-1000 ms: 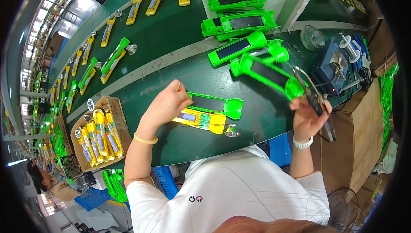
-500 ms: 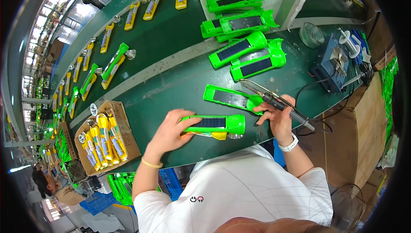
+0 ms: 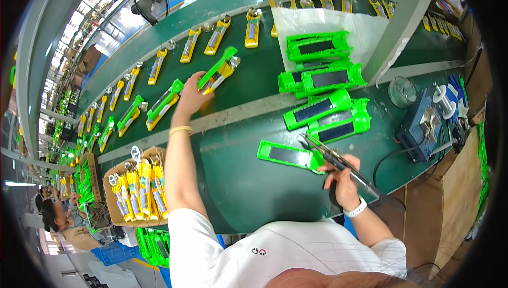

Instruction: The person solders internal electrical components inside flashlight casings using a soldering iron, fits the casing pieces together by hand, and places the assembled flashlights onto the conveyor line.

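Stretched out over the belt at the upper left, my left hand [image 3: 196, 96] grips the near end of a flashlight [image 3: 218, 73]. Its green solar-panel shell lies over a yellow body with a silver reflector at the far end. My right hand [image 3: 346, 185] is closed around a dark-handled soldering iron [image 3: 349, 169], tip pointing up and left. Below that tip, a loose green shell half [image 3: 288, 155] with a dark panel lies on the bench, its right end beside my right fingers.
A pile of green shells [image 3: 330, 79] lies at the far side. Rows of yellow flashlight bodies [image 3: 189, 45] line the belt. At the left stands a carton [image 3: 172, 155] of yellow bodies. A blue soldering station [image 3: 420, 129], solder spool [image 3: 443, 101] and glass bowl [image 3: 402, 92] are at the right.
My left hand has carried the flashlight from the near bench out to the belt. The right hand stays near the loose shell with the soldering iron. The view has shifted.
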The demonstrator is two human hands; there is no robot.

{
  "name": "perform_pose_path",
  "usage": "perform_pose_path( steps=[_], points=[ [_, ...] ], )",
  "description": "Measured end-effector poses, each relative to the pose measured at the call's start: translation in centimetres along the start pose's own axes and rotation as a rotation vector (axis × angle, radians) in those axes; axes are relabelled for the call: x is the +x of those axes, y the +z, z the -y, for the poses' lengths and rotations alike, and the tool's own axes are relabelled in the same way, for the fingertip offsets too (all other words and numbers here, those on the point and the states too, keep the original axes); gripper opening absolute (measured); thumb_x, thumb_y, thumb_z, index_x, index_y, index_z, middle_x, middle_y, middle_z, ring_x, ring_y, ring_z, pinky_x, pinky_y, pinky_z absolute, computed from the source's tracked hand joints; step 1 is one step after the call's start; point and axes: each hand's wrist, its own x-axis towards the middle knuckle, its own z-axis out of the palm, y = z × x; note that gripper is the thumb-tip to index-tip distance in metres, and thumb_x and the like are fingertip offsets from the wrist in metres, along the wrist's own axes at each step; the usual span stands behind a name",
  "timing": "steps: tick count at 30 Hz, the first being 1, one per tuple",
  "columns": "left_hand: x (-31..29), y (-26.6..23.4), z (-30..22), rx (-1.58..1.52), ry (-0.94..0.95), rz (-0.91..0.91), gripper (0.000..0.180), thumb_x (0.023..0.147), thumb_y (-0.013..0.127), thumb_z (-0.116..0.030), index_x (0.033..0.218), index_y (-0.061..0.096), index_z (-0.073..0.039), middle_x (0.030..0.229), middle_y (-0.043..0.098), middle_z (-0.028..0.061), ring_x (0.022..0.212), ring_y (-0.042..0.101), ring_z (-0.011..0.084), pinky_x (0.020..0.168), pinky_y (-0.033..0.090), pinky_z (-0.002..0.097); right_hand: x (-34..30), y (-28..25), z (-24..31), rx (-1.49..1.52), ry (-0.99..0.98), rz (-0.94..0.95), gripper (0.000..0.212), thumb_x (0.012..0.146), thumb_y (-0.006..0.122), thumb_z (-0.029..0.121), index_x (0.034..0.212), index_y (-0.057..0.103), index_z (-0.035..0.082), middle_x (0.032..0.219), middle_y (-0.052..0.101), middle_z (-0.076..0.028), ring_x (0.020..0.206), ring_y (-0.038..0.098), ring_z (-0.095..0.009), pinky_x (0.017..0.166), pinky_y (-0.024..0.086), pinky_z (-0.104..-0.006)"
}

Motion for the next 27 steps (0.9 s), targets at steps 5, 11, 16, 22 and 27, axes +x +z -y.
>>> perform_pose_path(
  steps=[5,11,16,22,27],
  points=[
    [7.0,-6.0,-1.3,-0.678,-0.286,0.431,0.065,0.074,0.071,-0.030,0.127,0.044,-0.005,0.121,0.053,0.0068,0.110,0.049,0.0165,0.095,0.038,0.0306,0.7,0.4,-0.5,0.025,0.003,0.052,0.047,0.091,0.041,0.046,0.115,0.027,0.008,0.105,0.050,-0.020,0.088,0.062,-0.030,0.057,0.056,-0.0343],
    [17.8,1.7,0.2,0.220,-0.373,0.049,0.065,0.070,0.073,-0.036,0.114,0.045,0.003,0.113,0.055,0.0240,0.105,0.054,0.0345,0.086,0.046,0.0368,1.1,0.4,-0.6,0.085,-0.006,0.075,0.045,0.091,0.044,0.045,0.112,0.028,0.009,0.105,0.050,-0.018,0.088,0.062,-0.034,0.069,0.055,-0.0423],
    [17.4,4.0,2.4,0.330,-0.214,-0.239,0.052,0.068,0.074,-0.018,0.102,0.040,0.001,0.103,0.055,0.0271,0.097,0.055,0.0386,0.081,0.047,0.0409,1.2,0.5,-0.9,0.147,0.002,0.069,0.043,0.092,0.044,0.038,0.114,0.030,0.004,0.104,0.054,-0.019,0.090,0.062,-0.032,0.074,0.054,-0.0419],
    [6.2,-0.3,-4.5,-0.292,-0.017,-0.262,0.059,0.071,0.071,-0.012,0.121,0.043,0.002,0.113,0.054,0.0147,0.104,0.054,0.0244,0.088,0.043,0.0353,1.4,0.5,-0.7,0.094,0.004,0.094,0.038,0.094,0.042,0.034,0.114,0.030,0.004,0.102,0.053,-0.016,0.091,0.061,-0.030,0.076,0.053,-0.0409],
    [-11.6,-1.8,-10.5,-0.650,0.212,0.375,0.060,0.068,0.077,-0.016,0.120,0.049,-0.005,0.128,0.048,0.0117,0.125,0.039,0.0280,0.103,0.032,0.0395,1.7,0.3,-0.4,0.167,0.121,0.080,0.041,0.096,0.036,0.038,0.119,0.026,0.005,0.099,0.053,-0.017,0.090,0.062,-0.029,0.076,0.052,-0.0367]
  ],
)
